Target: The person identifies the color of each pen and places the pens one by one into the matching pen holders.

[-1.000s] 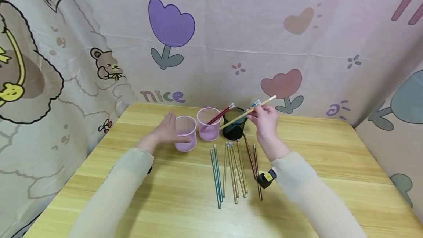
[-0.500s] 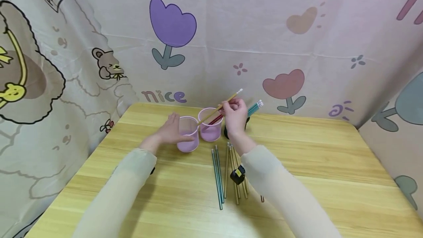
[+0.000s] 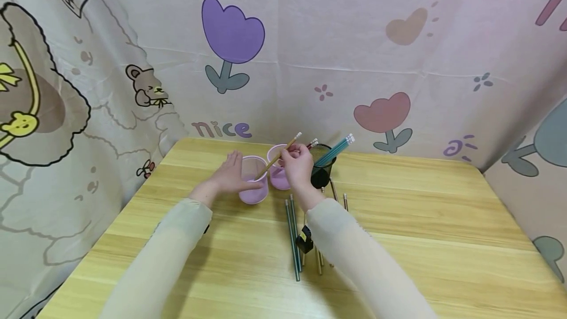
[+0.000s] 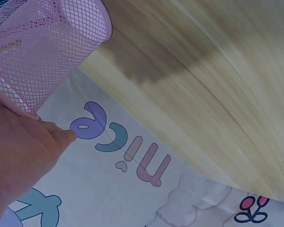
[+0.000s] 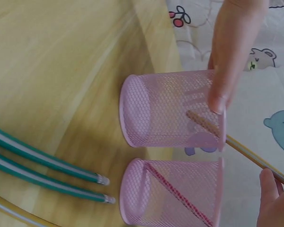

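My right hand (image 3: pixel 298 165) pinches a gold pencil (image 3: pixel 276 158) near its eraser half. The pencil slants down to the left, its lower end inside the left pink mesh pen cup (image 5: pixel 170 111). My left hand (image 3: pixel 228 175) holds that cup at the rim, thumb across the front and fingers at the far side. Beside it stands a second pink mesh pen cup (image 3: pixel 279 179) with dark red pencils (image 5: pixel 180 196), partly hidden by my right hand. A black mesh pen cup (image 3: pixel 321 176) farther right holds several teal pencils (image 3: pixel 334 150).
Two teal pencils (image 3: pixel 293 240) lie on the wooden table (image 3: pixel 421 220) in front of the cups. Gold pencils (image 3: pixel 319 262) lie beside them, partly under my right forearm. Brown-red pencils (image 3: pixel 334 191) lie farther right. A patterned cloth (image 3: pixel 301 23) hangs behind the table.
My right hand has carried the gold pencil leftward from over the black cup, and its lower end has gone down into the left pink cup. My left hand stays at that cup.
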`<state>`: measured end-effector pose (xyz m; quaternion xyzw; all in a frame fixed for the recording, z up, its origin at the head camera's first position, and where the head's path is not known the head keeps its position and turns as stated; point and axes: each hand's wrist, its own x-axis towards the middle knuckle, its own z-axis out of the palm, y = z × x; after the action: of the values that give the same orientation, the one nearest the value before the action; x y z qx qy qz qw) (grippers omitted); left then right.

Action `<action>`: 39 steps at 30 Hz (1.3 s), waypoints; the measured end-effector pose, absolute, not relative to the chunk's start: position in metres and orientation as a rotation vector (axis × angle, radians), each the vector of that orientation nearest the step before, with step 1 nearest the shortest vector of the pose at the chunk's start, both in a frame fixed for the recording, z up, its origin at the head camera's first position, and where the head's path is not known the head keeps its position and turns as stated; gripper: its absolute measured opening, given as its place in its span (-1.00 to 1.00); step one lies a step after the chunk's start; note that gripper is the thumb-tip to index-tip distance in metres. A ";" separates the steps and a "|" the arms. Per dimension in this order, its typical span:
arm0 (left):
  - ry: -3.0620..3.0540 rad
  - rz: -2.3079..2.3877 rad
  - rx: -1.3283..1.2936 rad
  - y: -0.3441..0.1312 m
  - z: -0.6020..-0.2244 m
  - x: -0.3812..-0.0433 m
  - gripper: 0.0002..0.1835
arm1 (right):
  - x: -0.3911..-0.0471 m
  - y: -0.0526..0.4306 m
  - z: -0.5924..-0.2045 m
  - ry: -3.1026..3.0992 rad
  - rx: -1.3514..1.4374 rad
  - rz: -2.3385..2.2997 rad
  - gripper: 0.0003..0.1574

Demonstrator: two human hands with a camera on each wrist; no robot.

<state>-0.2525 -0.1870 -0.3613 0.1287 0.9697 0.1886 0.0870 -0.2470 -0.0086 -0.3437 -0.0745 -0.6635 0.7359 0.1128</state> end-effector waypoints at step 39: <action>2.865 0.573 0.368 -0.187 -0.364 -0.256 0.26 | -0.224 0.120 -0.364 -2.428 -0.234 1.918 -0.77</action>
<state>-0.2558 -0.1869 -0.3639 0.1242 0.9682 0.1936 0.0982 -0.2236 0.1200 -0.3641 -0.0754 -0.7823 0.6181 0.0194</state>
